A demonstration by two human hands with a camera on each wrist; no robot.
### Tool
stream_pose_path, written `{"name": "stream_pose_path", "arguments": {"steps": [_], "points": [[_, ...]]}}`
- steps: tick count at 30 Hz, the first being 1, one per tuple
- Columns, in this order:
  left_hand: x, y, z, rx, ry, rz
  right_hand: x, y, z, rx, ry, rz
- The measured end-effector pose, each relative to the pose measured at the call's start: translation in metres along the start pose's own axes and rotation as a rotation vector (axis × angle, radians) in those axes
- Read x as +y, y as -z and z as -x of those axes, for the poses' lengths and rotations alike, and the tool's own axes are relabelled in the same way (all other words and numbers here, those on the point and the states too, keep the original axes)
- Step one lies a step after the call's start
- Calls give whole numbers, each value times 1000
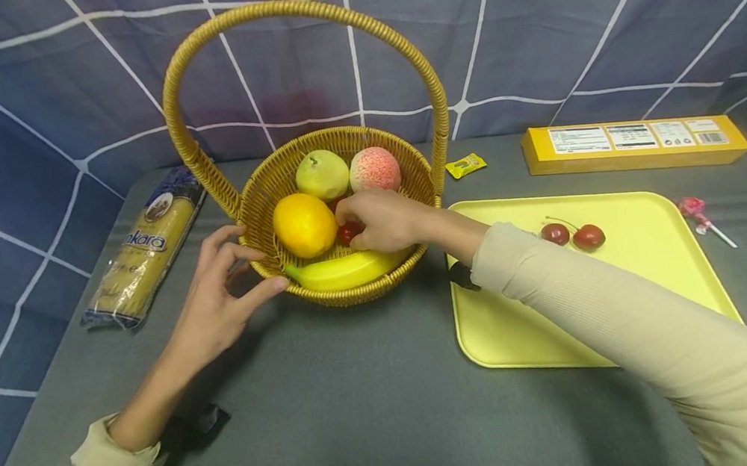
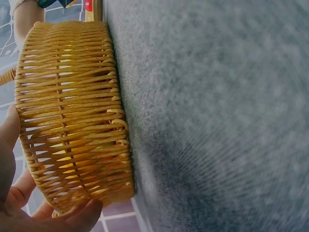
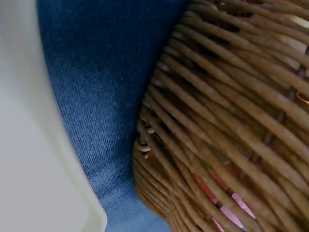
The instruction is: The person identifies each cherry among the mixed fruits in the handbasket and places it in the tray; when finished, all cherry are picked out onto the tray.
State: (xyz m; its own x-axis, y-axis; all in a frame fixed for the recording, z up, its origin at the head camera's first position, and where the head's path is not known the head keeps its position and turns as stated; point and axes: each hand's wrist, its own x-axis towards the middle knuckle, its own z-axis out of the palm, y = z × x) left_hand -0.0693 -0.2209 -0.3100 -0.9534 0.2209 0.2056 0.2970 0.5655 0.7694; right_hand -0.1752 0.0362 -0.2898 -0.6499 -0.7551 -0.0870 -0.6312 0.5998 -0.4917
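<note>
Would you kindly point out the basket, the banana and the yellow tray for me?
Basket point(image 1: 346, 296): head view, on its near woven wall.
Banana point(image 1: 345, 272): head view, on the middle of its peel.
Yellow tray point(image 1: 650, 232): head view, on its bare far-right surface.

Left arm is extended forward, left hand held with fingers bent, thumb spread apart. Right arm is stretched diagonally inward, right hand turned palm-down, fingers bent, tips partly hidden.

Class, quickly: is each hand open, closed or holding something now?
Left hand: holding the round golden wicker basket.
Right hand: at round, shiny red fruit; grip cannot be told.
</note>
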Motion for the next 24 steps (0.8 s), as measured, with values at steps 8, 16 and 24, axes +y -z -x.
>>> {"name": "stream_pose_path", "arguments": {"steps": [8, 16, 24], "points": [[0, 0, 0, -4, 7, -5, 1, 0, -3, -26, -28, 31], [0, -1, -1, -6, 5, -3, 0, 0, 0, -18, -27, 70], [0, -1, 0, 2, -1, 3, -4, -1, 13, 112, 6, 17]]}}
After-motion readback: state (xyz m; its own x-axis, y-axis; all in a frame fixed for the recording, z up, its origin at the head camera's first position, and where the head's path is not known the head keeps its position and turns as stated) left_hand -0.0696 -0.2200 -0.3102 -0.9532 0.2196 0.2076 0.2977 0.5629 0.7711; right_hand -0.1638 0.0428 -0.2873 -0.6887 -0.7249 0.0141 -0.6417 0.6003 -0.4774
